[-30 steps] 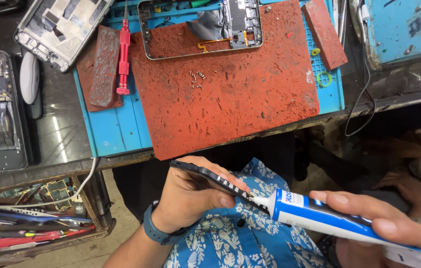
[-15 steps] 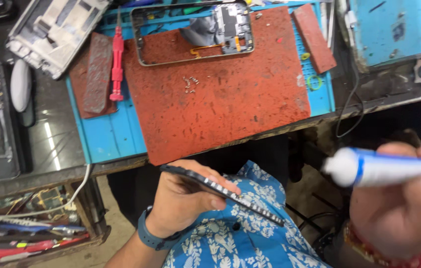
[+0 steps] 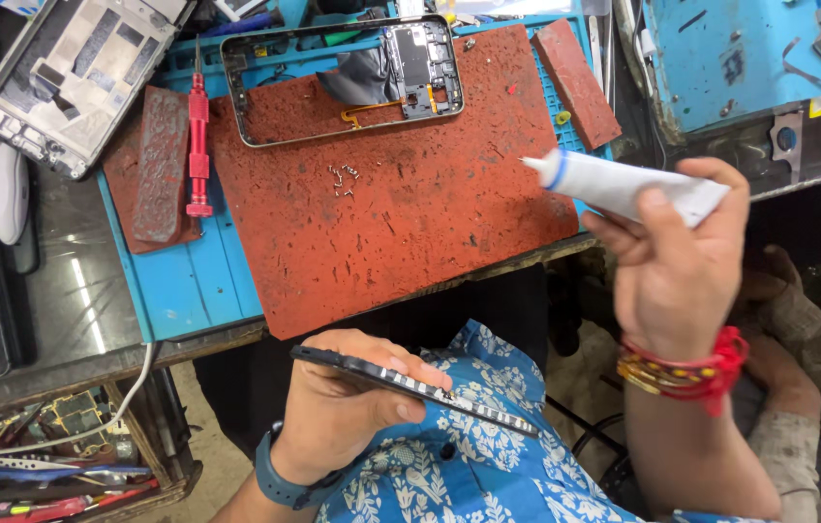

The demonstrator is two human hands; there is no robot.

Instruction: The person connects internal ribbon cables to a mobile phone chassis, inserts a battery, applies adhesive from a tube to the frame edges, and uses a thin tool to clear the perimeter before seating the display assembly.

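The bench [image 3: 62, 281] carries a blue mat [image 3: 188, 281], and on that a worn red pad [image 3: 410, 213] that reaches the bench's near edge. At the pad's far edge lies a phone frame [image 3: 343, 82], open, with its board in the right end. A second frame [image 3: 76, 77] sits at the bench's far left corner. A red screwdriver [image 3: 198, 136] lies on the mat just left of the pad, and a few small screws [image 3: 343, 179] are scattered mid-pad.

Below the near edge, over the lap, the left hand [image 3: 343, 407] grips a thin phone panel [image 3: 410, 387] edge-on, fingers wrapped round its left end, thumb on top. The right hand [image 3: 677, 261] holds a white glue tube [image 3: 623, 184] pinched between thumb and fingers.

A second ago the tube's nozzle was touching the panel's right end; now it is lifted well clear, up by the pad's right edge, nozzle pointing left. The panel has barely shifted. I judge the bead on that edge is laid and the gluing paused.
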